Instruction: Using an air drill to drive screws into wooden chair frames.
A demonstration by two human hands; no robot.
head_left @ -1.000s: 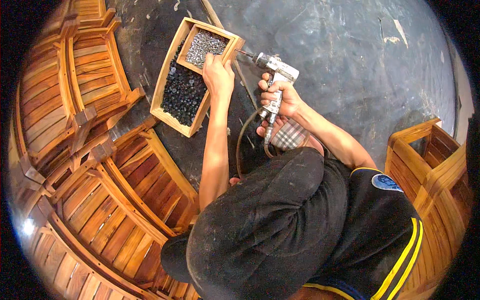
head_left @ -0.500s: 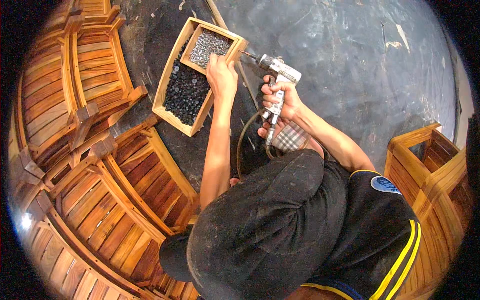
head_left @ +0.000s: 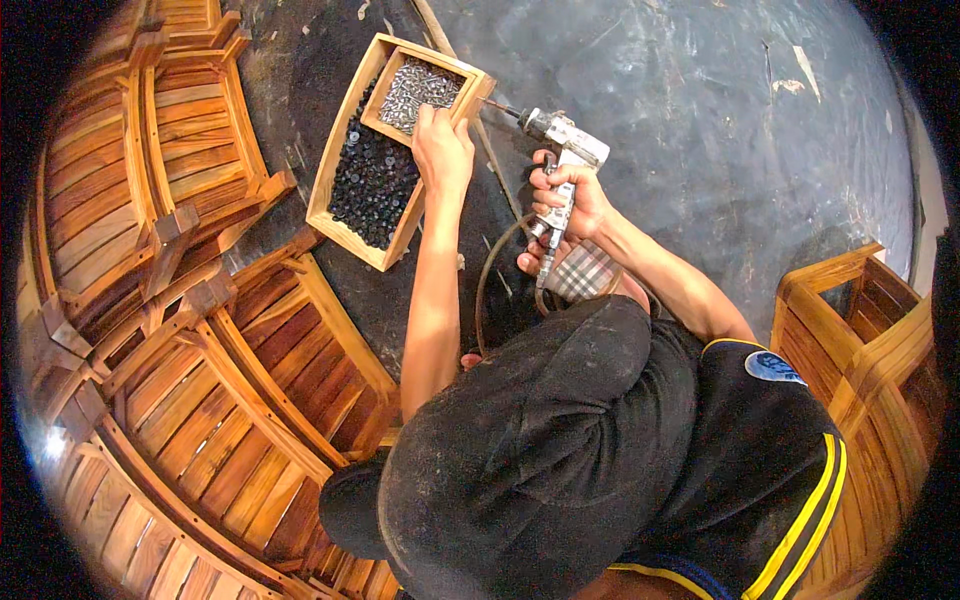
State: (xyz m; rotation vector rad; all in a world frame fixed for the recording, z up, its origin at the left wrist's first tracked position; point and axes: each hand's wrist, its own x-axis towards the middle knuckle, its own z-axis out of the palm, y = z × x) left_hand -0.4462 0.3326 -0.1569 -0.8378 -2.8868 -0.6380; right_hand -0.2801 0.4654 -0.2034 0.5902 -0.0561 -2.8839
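My left hand (head_left: 443,150) reaches into the small inner box (head_left: 470,98), its bent fingers closed together at the edge of a heap of silver screws (head_left: 420,85). Whatever those fingertips hold is hidden. Around that inner box sits a larger wooden tray (head_left: 350,238), whose other part is filled with small black round caps (head_left: 375,190). To the right, my right hand (head_left: 578,200) is wrapped round the grip of a white air drill (head_left: 580,145). Its thin bit points left, close to the corner of the inner box. A hose (head_left: 483,285) loops down from the handle.
Slatted wooden furniture pieces (head_left: 230,420) stand packed along the left side. Another wooden piece (head_left: 860,350) is at the right. A dark sheet (head_left: 700,120) covers the floor, and a thin strip (head_left: 495,165) runs behind the tray. Plaid cloth (head_left: 585,272) shows below my right hand.
The air drill and my right hand have shifted slightly to the right. My left hand stays at the screws, nearly unmoved.
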